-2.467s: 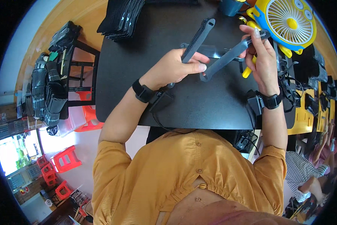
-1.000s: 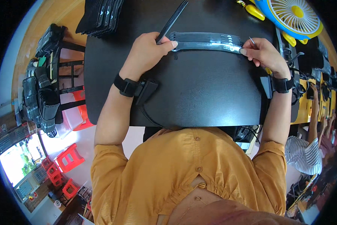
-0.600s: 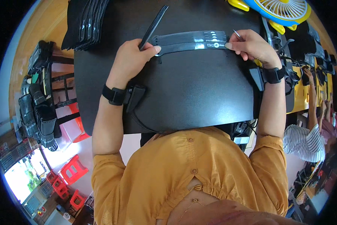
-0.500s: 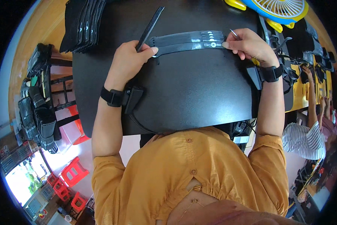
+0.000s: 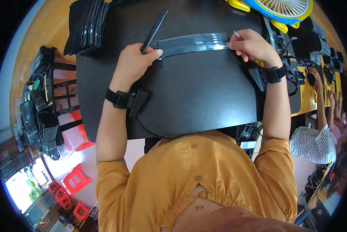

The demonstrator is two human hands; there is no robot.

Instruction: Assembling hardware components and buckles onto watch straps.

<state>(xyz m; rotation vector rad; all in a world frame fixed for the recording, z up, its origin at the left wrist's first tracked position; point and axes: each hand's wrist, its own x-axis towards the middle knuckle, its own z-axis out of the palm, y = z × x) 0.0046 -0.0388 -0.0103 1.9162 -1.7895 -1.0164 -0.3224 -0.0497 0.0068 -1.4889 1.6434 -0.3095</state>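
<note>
A long black strap [image 5: 194, 43] with white print lies flat across the far part of the black table [image 5: 196, 96]. My left hand [image 5: 133, 63] presses the strap's left end down and also grips a narrow black strip [image 5: 155, 29] that sticks up and away from me. My right hand [image 5: 250, 45] pinches the strap's right end, and a thin silver pointed tool [image 5: 236, 34] shows between its fingers. Both wrists wear black bands with small devices.
A stack of black straps [image 5: 86, 23] lies at the table's far left corner. A blue and yellow fan [image 5: 281, 9] stands at the far right. Racks hung with black goods [image 5: 40, 104] stand to the left. Another person in a striped shirt [image 5: 316, 141] sits at right.
The strap, held up in the air 2.5 s ago, now lies flat on the table, stretched between both hands. Over the last second the hands have barely shifted.
</note>
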